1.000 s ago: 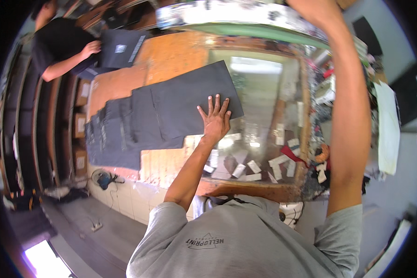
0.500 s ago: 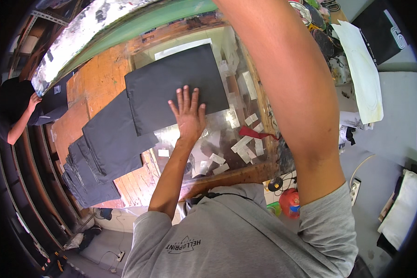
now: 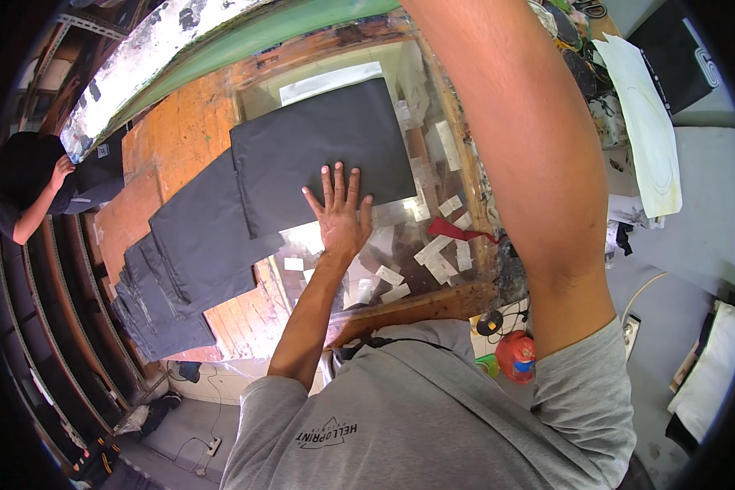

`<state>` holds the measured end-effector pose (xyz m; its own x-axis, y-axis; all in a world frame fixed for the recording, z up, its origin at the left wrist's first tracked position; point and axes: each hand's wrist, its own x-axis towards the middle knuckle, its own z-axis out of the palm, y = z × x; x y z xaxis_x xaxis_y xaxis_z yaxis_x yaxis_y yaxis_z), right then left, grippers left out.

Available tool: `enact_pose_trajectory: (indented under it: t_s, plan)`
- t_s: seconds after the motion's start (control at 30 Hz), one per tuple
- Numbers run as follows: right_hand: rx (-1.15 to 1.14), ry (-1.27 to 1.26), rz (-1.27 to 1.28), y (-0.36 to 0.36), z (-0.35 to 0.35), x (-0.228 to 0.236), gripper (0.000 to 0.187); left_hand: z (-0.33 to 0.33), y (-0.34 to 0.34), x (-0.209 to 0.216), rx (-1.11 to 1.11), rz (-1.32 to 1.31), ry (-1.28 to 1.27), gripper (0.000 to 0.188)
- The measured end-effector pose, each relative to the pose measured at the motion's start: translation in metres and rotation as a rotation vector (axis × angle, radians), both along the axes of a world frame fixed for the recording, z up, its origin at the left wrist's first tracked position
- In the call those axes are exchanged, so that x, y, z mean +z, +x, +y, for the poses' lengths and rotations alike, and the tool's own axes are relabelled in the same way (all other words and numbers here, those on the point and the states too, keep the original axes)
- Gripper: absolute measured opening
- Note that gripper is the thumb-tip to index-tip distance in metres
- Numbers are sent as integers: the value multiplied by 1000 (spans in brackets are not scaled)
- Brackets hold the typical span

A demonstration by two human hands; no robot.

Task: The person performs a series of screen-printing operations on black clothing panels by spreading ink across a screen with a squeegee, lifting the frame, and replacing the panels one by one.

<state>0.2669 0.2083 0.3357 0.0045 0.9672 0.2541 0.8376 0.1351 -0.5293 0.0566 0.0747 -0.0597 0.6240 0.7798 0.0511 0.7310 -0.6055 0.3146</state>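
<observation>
My left hand (image 3: 343, 214) lies palm down with fingers spread on the near part of a flat black fabric piece (image 3: 318, 131). This piece rests on a clear-topped board (image 3: 359, 290) set in a wooden frame, with a white strip (image 3: 331, 82) showing beyond its far edge. Its left side meets a fanned-out row of similar black pieces (image 3: 200, 229) that overlap one another. My right arm stretches up past the top edge of the picture, so its hand is out of sight.
A green-faced panel (image 3: 245, 53) with a paint-stained white edge stands across the far side. White tape scraps (image 3: 437, 265) and a red strip (image 3: 461, 231) lie on the board. At the far left, another person's hand (image 3: 63, 170) touches the panel's end. Cluttered containers (image 3: 576, 69) stand far right.
The black piece under my left hand has slid slightly toward me, and more of the white strip shows beyond it. The hand has moved along with it. The whole view has shifted a little.
</observation>
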Motion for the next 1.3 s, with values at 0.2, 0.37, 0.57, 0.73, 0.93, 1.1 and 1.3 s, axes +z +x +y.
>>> enact_pose_trajectory:
  t_s: [0.2, 0.37, 0.57, 0.73, 0.93, 1.1, 1.3]
  plan:
    - [5, 99, -74, -2, -3, -4, 28, -2, 1, -2, 21, 32, 21, 60]
    - [-48, 24, -41, -10, -6, 7, 29, -3, 1, -2, 49, 68, 10, 63]
    - [-4, 237, -8, -12, -6, -3, 32, -4, 0, -6, 35, 51, 39, 64]
    - [31, 141, 71, -2, -6, -4, 32, -5, 1, -3, 24, 37, 47, 61]
    - [-84, 205, -89, -27, -44, -56, 44, -16, -11, 67, 102, -507, -228, 53]
    - [-32, 411, 15, -70, -135, -180, 48, -76, -48, 132, 451, -1653, -929, 63]
    - [26, 127, -44, -39, -108, -284, 49, -78, -62, 82, 980, -1606, -1575, 30]
